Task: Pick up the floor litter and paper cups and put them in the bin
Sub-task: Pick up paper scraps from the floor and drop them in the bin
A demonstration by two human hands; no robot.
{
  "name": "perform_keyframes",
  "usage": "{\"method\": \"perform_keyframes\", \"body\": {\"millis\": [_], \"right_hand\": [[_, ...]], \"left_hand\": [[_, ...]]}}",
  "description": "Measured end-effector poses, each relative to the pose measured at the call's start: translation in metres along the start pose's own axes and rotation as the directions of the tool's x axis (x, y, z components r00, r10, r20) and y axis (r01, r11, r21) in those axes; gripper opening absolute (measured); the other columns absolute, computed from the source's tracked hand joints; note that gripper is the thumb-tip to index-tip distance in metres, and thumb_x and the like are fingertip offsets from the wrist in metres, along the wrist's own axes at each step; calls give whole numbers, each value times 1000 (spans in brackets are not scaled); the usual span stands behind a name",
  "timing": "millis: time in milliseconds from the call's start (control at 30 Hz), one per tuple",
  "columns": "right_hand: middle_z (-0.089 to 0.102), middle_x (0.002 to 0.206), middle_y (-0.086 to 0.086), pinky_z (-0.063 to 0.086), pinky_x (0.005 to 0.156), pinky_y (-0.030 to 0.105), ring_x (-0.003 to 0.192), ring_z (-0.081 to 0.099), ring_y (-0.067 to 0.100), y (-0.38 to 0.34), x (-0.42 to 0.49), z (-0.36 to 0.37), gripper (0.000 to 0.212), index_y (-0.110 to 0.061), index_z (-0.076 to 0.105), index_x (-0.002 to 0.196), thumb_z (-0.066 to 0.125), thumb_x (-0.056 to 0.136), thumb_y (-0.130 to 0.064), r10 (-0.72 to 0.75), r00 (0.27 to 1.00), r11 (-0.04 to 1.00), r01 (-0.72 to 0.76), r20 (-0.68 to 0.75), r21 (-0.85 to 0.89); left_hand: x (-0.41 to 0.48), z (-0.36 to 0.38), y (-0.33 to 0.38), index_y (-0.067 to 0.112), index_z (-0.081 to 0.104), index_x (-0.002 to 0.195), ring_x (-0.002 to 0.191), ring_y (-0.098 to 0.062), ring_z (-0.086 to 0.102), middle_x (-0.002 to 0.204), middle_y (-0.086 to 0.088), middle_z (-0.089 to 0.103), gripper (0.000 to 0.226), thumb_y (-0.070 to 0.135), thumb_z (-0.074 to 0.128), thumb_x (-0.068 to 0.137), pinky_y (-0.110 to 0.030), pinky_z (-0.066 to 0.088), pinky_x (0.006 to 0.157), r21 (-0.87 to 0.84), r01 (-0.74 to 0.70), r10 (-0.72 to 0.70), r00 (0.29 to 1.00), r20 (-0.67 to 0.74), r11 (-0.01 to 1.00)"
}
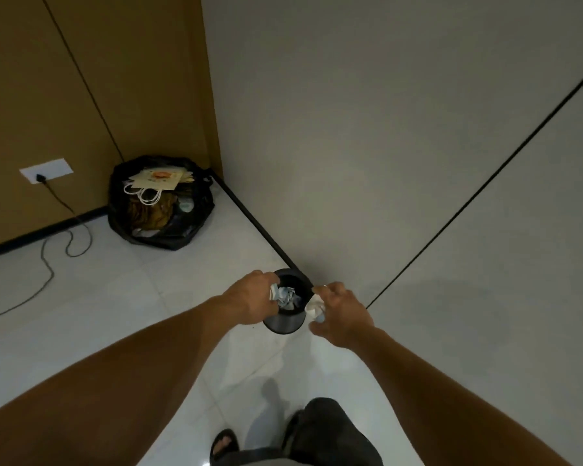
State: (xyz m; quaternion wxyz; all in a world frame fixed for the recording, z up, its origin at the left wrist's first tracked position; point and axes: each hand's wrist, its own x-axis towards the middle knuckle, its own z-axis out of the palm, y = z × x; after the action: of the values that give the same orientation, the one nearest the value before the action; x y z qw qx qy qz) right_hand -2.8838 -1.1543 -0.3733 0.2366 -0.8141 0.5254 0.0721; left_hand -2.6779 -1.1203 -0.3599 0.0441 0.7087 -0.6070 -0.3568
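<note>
Sandal (223, 443) at bottom centre; mid-frame, left hand (249, 299) pinches a scrap (274, 292) over the bin (283, 326), right hand (343, 318) grips a wad (315, 309) at its right rim — I'd shift that inward before letting go, or it'll miss.

The bin (284, 326) stands hard against the grey wall (350, 163), which closes its far side. The left hand (249, 299) and the right hand (342, 319), with its crumpled paper (314, 308), crowd its mouth. Left of the bin lies open floor (142, 297); a black rubbish bag (182, 230) sits well apart.
</note>
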Motion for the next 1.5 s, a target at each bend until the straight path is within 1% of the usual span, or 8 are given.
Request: {"method": "perform_keyframes", "body": {"millis": [400,533,667,800,900,1033,1267,1500], "right_hand": [[39,138,5,45,99,37,123,43,25,82,232,31,67,-26,33,139,67,82,-37,25,966,993,-54,258,107],[45,137,2,45,98,29,122,45,19,121,311,91,61,-21,40,137,63,85,-43,24,952,996,-50,306,79],[46,134,3,41,84,22,115,49,19,154,386,172,62,-22,39,136,66,83,-41,40,946,996,-65,321,66],[37,137,5,37,79,26,117,46,25,184,432,257,75,-27,30,140,70,78,-34,111,930,982,-158,351,107],[35,138,6,41,80,30,118,46,28,198,456,307,77,-29,29,141,71,76,-35,148,922,975,-197,359,105],[27,148,7,46,91,40,129,39,33,206,471,341,88,-27,24,148,75,77,-41,155,933,970,-206,326,127],[13,159,4,41,102,46,142,22,31,190,447,290,90,-29,16,151,69,81,-45,178,918,967,-230,355,109],[12,160,3,37,106,47,145,17,29,138,397,136,88,-31,16,151,67,82,-50,145,950,977,-181,277,109]], "left_hand": [[243,22,-23,14,37,143,127,-26,44,140,-12,44,61,25,62,88,-27,35,100,-82,147,-129,973,192,986],[324,74,-58,15,31,147,134,-26,37,148,-10,38,67,29,61,89,-28,33,101,-162,270,-230,946,227,949],[395,149,-101,16,41,141,123,-25,48,137,-9,49,61,33,63,87,-23,31,85,-264,333,-284,936,206,905],[449,215,-149,16,44,138,116,-26,51,132,-10,53,58,29,65,86,-25,34,81,-286,402,-354,912,207,870],[478,245,-179,12,47,132,96,-23,53,120,-14,58,52,26,65,85,-27,35,73,-291,389,-351,920,175,874],[494,270,-202,16,41,136,109,-30,55,123,-12,55,55,33,61,88,-30,40,78,-290,383,-335,921,200,877],[465,209,-184,20,26,147,126,-36,43,144,-14,36,68,46,53,90,-47,44,95,-92,429,-399,886,237,898],[422,62,-104,18,30,145,132,-29,37,146,-10,37,63,48,48,93,-39,38,100,-47,235,-224,960,166,971]]}}
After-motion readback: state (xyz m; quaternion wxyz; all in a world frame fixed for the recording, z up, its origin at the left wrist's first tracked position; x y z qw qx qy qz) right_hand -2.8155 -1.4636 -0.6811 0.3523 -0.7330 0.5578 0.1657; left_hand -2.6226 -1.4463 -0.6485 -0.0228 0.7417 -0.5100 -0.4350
